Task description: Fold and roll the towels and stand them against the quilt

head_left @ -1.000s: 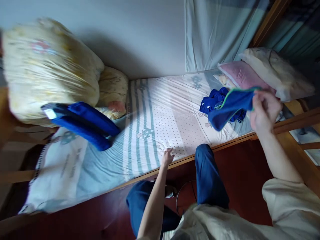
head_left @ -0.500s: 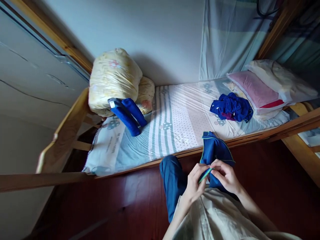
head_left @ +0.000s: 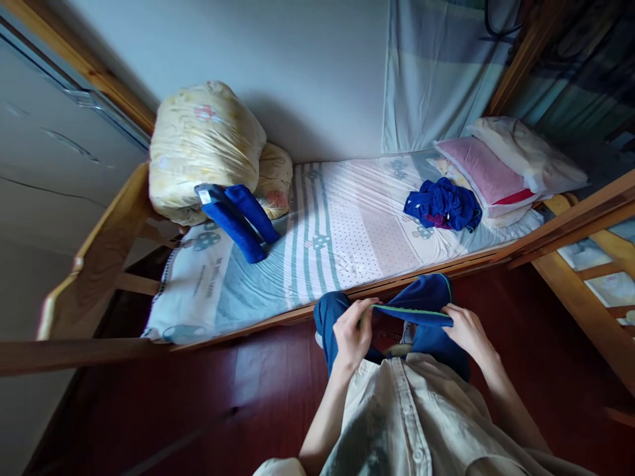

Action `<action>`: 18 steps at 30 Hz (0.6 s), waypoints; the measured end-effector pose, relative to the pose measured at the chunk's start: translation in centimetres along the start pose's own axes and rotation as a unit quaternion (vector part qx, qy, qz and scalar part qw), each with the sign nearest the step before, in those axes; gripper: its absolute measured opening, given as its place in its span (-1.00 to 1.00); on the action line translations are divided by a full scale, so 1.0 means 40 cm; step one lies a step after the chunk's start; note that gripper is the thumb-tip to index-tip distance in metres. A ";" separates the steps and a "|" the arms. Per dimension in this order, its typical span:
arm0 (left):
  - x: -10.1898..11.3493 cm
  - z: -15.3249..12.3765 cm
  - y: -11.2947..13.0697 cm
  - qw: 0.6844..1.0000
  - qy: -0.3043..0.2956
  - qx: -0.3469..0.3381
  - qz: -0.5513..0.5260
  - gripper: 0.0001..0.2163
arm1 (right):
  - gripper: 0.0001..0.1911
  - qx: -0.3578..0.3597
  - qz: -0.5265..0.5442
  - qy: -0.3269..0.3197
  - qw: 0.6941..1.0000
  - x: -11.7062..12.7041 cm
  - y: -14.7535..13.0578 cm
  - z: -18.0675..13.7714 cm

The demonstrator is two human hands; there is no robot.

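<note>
A blue cloth with green edging (head_left: 414,314) is stretched between my two hands above my lap. My left hand (head_left: 354,334) pinches one end of its green edge. At the other end, my right hand (head_left: 466,330) is closed on the edge. The rest of the cloth falls away toward the bed side, over my knee. On the bed ahead lies a crumpled pile of blue cloths (head_left: 446,203) with a bit of purple showing. Two blue rolls of cloth (head_left: 235,225) lean against a quilt at the left.
The bed (head_left: 367,261) has a patterned sheet and a wooden frame. A bundled yellow quilt (head_left: 206,145) stands at its left end. A pink pillow (head_left: 483,168) and a plastic-wrapped bundle (head_left: 530,152) lie at the right end. Wooden rails (head_left: 595,211) run along the right.
My hands have moved apart, from close together to wide, drawing the cloth's green edge out straight between them. The view has turned slightly to the right.
</note>
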State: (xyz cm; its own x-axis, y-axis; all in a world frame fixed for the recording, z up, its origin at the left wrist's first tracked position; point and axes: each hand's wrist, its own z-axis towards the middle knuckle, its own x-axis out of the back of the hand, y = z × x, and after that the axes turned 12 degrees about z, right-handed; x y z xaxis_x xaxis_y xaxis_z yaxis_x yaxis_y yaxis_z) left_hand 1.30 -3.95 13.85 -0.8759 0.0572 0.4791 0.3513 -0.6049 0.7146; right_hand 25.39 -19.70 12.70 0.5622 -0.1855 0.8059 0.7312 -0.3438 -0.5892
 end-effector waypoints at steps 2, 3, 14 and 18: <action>0.008 -0.008 -0.026 0.999 0.028 0.034 0.024 -0.78 | -0.86 -0.011 0.013 0.001 1.000 0.053 0.023 -0.007; 0.013 -0.013 -0.039 0.998 0.037 0.047 0.036 -0.78 | -0.90 0.000 0.036 0.002 0.999 0.078 0.025 -0.007; 0.050 -0.029 0.083 0.968 -0.250 -0.011 -0.022 -0.50 | -0.88 0.268 0.259 0.018 0.928 0.064 -0.195 0.029; 0.029 -0.011 0.154 0.962 -0.266 -0.025 -0.057 -0.62 | -0.86 0.292 0.256 -0.024 0.921 0.001 -0.225 0.020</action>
State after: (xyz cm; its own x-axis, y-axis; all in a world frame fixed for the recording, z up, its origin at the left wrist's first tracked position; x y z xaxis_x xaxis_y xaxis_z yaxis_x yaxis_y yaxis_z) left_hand 2.31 -7.97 18.58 -0.6098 0.5154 0.6021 0.2350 -0.6080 0.7584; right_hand 19.16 -15.86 18.00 0.8972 -0.1407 0.4185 0.4409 0.3347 -0.8328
